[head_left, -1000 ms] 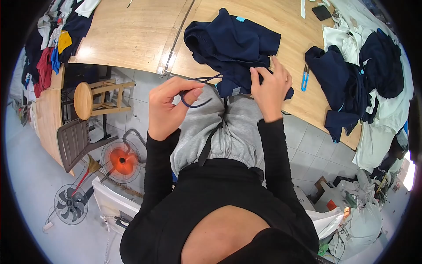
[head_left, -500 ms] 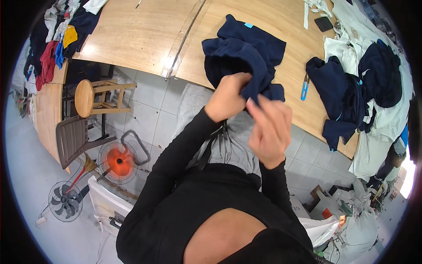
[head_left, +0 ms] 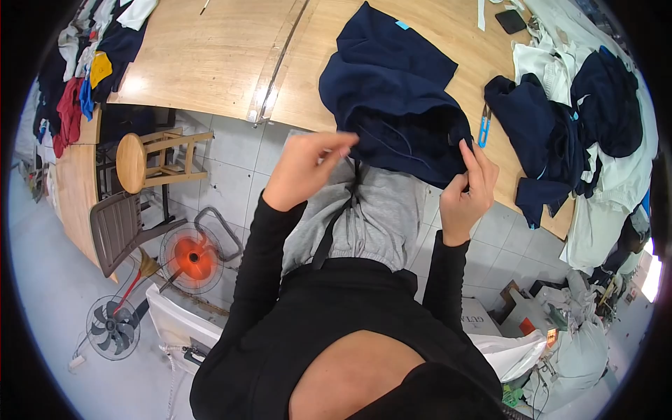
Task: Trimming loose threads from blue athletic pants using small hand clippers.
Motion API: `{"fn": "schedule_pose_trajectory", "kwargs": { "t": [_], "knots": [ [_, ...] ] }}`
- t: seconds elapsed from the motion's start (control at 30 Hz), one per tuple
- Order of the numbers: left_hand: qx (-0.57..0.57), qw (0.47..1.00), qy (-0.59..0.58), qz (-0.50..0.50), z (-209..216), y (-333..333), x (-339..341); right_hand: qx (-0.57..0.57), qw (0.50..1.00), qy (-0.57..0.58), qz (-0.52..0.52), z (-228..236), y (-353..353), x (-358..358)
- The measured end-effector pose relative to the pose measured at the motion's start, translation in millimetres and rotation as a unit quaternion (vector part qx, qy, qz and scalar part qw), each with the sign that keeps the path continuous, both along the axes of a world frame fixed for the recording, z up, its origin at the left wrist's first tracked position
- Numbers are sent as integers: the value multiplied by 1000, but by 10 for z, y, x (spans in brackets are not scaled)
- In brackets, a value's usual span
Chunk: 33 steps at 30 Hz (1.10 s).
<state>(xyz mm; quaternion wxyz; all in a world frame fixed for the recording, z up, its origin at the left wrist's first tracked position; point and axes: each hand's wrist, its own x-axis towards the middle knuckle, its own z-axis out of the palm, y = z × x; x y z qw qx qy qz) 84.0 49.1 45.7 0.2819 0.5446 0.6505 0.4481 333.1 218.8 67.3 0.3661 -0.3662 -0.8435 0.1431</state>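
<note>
A navy garment (head_left: 392, 77) lies on the near edge of the table, its wide opening facing me and hanging over the edge. A thin dark cord or thread loops inside the opening, and a small light-blue tag shows at the far end. My right hand (head_left: 470, 187) pinches the right rim of the opening between thumb and fingers. At the left rim is my left hand (head_left: 302, 168), thumb and forefinger brought together; whatever lies between these fingertips is too small to make out. Blue-handled thread snips (head_left: 484, 128) rest on the table just right of the garment.
More navy garments (head_left: 535, 129) and white cloth (head_left: 542, 73) are heaped on the right, near a black flat object (head_left: 510, 22). Mixed clothes (head_left: 70, 105) hang at far left. A wooden stool (head_left: 131, 162), grey chair (head_left: 115, 227) and two fans (head_left: 192, 257) stand on the left.
My hands were close together at the bunched garment; they have moved apart. The opening is now spread wide toward me, with my right hand at its right rim.
</note>
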Motion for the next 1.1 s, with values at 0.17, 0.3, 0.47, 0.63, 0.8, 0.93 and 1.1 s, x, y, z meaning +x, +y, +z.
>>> {"fn": "schedule_pose_trajectory", "kwargs": {
  "t": [0.17, 0.3, 0.47, 0.63, 0.8, 0.93, 1.1],
  "knots": [
    [52, 950, 50, 303, -235, 399, 180, 7, 1000, 11, 18, -97, 16, -88],
    [-13, 945, 91, 313, -742, 572, 73, 43, 997, -6, 56, -31, 58, -24],
    [62, 917, 151, 364, -371, 723, -641, -103, 994, 30, -12, -212, 469, 44],
    [399, 768, 255, 432, 1337, 979, -1030, 285, 931, 196, -120, 1147, 923, -646],
    [571, 624, 347, 406, 1935, 317, -1161, 466, 815, 343, 14, 1781, 1001, -616],
    [422, 729, 290, 455, 1034, 68, -741, 340, 911, 220, -80, 968, 573, -524],
    [77, 869, 150, 465, -291, -275, -285, -12, 997, 53, -49, -380, 164, -187]
  ]
}}
